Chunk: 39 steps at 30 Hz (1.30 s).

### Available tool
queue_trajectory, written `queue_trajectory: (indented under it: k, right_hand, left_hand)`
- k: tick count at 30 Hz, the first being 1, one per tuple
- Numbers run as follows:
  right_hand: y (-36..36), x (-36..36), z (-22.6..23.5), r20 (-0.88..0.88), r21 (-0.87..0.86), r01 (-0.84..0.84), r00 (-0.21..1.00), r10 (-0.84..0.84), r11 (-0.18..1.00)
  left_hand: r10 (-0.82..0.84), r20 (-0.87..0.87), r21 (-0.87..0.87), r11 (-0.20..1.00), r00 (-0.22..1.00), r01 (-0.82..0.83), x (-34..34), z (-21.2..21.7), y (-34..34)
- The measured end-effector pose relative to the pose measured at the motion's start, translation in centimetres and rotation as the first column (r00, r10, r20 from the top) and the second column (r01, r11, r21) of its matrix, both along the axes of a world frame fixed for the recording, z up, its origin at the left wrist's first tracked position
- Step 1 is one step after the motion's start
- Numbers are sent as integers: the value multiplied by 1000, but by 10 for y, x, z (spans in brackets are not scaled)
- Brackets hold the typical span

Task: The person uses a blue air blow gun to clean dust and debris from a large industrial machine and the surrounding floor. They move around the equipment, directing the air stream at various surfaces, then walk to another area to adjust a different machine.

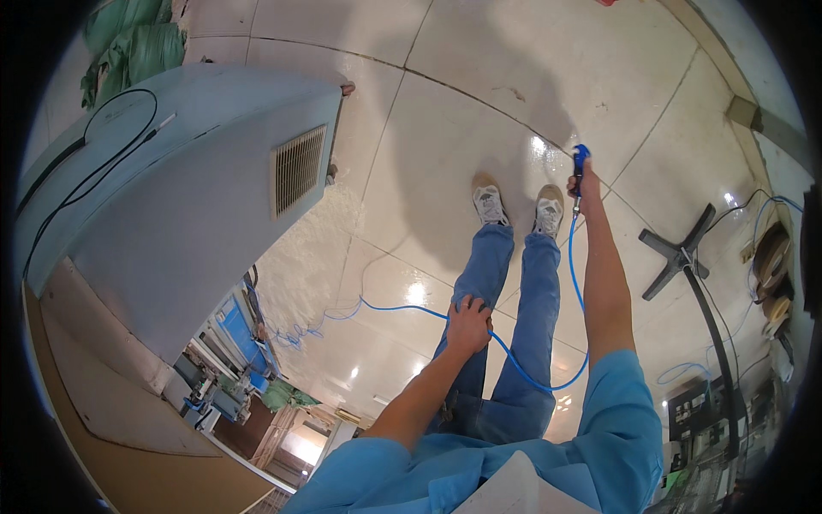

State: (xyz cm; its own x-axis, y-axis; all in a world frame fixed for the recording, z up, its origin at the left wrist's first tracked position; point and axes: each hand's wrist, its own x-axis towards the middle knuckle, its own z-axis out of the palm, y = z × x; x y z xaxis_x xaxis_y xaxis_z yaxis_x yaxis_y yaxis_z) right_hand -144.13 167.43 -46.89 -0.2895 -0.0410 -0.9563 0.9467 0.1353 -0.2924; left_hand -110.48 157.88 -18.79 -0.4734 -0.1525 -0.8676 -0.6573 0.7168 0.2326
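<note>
Observed from above, standing on a glossy tiled floor (445, 120), legs in blue jeans (497, 283) and pale sneakers (490, 204) near the middle of it. Right hand (580, 182) extended downward and forward, fingers wrapped tight around a blue air nozzle (581, 159), its tip pointing away toward the floor just beside the right shoe. Left hand (468, 324) lowered at thigh level, fingers curled and closed on a thin blue hose (572, 283). Hose traced from the nozzle down along the right forearm, looping below the elbow, passing through the left hand, then trailing across the tiles toward the floor's left edge. Large pale blue machine housing (171, 206) noted along that left edge, with a louvred vent (298, 170) on its side and a black cable (94, 163) lying over its top. Green sacks (128, 43) seen at the far left corner. Black cross-shaped stand base (681, 250) recorded toward the right edge, well apart from both hands. Both sleeves light blue.
</note>
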Motion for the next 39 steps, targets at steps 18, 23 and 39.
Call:
queue_trajectory:
  k: [18,23,39]
  right_hand:
    - [-108,-258,21,-332,375,-540,680,653,753]
    - [-192,-323,36,-375,325,-688,536,757,648]
    - [-325,-356,15,-270,173,-739,600,753,651]
  left_hand:
    - [230,-217,-38,969,949,-243,-71,-11,-78]
    - [329,-182,-59,937,926,-345,-125,-24,-86]
    - [594,-442,-4,748,673,-663,-259,37,-106]
